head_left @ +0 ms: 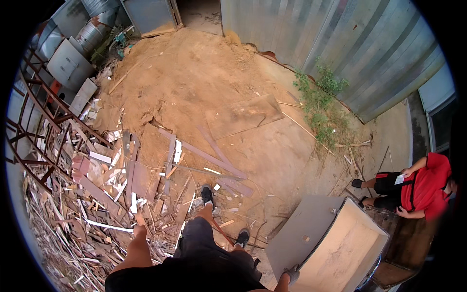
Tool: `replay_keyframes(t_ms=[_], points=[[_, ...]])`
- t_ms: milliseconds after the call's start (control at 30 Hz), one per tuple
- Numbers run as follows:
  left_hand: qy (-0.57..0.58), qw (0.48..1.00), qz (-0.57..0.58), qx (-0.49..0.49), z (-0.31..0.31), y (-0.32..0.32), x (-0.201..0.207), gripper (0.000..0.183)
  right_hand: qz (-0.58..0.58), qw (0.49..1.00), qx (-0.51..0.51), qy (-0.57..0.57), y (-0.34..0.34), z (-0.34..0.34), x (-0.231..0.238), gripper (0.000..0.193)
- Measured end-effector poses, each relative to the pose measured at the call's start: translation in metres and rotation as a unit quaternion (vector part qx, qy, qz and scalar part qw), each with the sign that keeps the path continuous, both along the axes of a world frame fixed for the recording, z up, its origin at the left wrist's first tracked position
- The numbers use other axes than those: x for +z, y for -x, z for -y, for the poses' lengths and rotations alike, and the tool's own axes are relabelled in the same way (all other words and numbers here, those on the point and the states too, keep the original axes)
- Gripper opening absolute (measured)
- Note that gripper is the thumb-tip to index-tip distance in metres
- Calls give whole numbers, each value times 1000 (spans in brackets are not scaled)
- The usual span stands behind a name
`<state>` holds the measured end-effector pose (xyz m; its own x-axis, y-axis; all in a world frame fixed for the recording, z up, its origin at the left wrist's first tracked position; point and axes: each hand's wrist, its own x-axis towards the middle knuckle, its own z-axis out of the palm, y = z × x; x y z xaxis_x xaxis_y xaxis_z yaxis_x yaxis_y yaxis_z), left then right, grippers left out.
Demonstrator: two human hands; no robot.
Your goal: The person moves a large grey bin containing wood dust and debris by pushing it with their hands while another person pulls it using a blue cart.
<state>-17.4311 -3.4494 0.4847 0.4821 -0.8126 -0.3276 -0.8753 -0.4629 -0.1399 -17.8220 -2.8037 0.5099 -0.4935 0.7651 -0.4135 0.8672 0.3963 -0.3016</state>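
Note:
At the lower right stands a large open box (296,228), grey outside and tan within. My right hand (293,273), in a dark grey glove, grips the rim of its near left side. My left hand (139,228) is out over the scrap heap (73,243), low at the left. A thin white strip (109,226) ends beside that hand. Its fingers blend into the wood pieces behind them, so whether they hold the strip is unclear.
Broken boards and sticks lie around my feet (207,194). A flat wooden sheet (245,117) rests on the dirt ahead. Rusty metal frames (53,117) stand left, a corrugated wall (331,44) beyond. A person in red (418,187) stands right, holding a white card.

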Motion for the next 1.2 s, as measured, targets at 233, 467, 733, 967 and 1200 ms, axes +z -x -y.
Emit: replay_keyframes(t_ms=[233,467,733,967,1200], points=[[-176,978,-46,-103,119,12,-3,47,172,984,2,-39,48,-20,-52,66],[-45,887,-371,-271,251,263,63,36,69,902,381,192,173,230,-44,63],[-214,851,-372,-303,330,319,34,27,-15,810,541,227,315,546,47,58],[-441,557,10,-704,387,211,10,38,-66,827,513,221,488,679,39,58],[-127,911,-389,-47,538,393,61,19,-367,618,658,225,745,994,276,55]])
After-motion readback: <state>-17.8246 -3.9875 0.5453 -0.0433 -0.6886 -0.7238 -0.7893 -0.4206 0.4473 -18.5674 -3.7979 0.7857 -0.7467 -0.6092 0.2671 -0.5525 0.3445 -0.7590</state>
